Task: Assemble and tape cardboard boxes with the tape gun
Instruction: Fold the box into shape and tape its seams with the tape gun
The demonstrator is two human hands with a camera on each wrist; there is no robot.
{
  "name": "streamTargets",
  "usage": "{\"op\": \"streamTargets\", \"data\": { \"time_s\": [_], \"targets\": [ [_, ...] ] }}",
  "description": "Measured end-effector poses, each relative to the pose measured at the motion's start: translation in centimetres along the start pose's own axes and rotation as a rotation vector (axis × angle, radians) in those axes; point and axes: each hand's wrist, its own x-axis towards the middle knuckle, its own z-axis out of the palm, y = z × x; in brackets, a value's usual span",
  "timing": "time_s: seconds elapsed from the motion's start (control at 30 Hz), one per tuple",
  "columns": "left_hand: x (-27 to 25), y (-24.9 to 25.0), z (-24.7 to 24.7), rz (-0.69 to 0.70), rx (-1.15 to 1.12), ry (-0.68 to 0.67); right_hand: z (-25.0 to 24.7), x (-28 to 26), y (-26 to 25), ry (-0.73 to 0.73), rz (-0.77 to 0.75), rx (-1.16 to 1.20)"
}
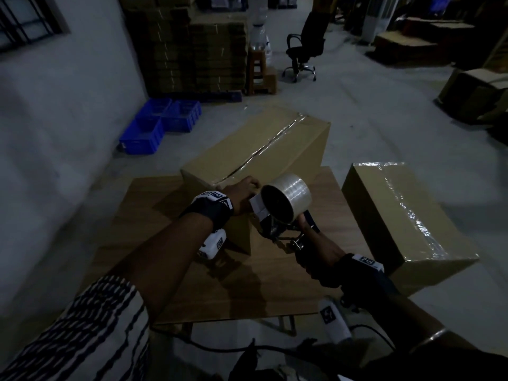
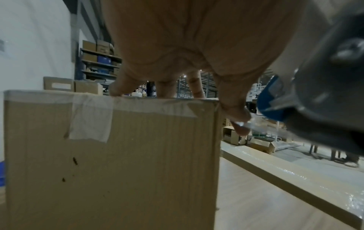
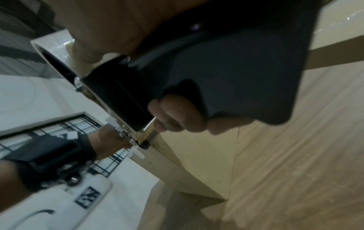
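Now the left hand (image 1: 244, 193) pinches clear tape (image 2: 244, 123) at the near corner of the box (image 1: 261, 144). Beside it, the right hand (image 1: 316, 251) grips the tape gun (image 1: 286, 200).

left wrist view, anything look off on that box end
Yes: on the box end face, the tape tail hangs skewed, crossing an uneven strip along the top edge, and small dark marks spot the cardboard below.
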Motion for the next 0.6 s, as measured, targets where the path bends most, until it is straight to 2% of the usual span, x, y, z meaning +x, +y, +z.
{"op": "streamTargets", "data": {
  "time_s": [0.1, 0.4, 0.6],
  "targets": [
    [-0.3, 0.5, 0.0, -0.040, 0.015, 0.018, 0.4, 0.1, -0.1, 0.043, -0.009, -0.050],
    [-0.9, 0.1, -0.2, 0.032, -0.114, 0.011, 0.7, 0.6, 0.6, 0.079, 0.012, -0.014],
    [-0.9, 0.2, 0.0, 0.056, 0.061, 0.012, 0.7, 1.8, 1.3, 0.093, -0.026, -0.037]
  ]
}}
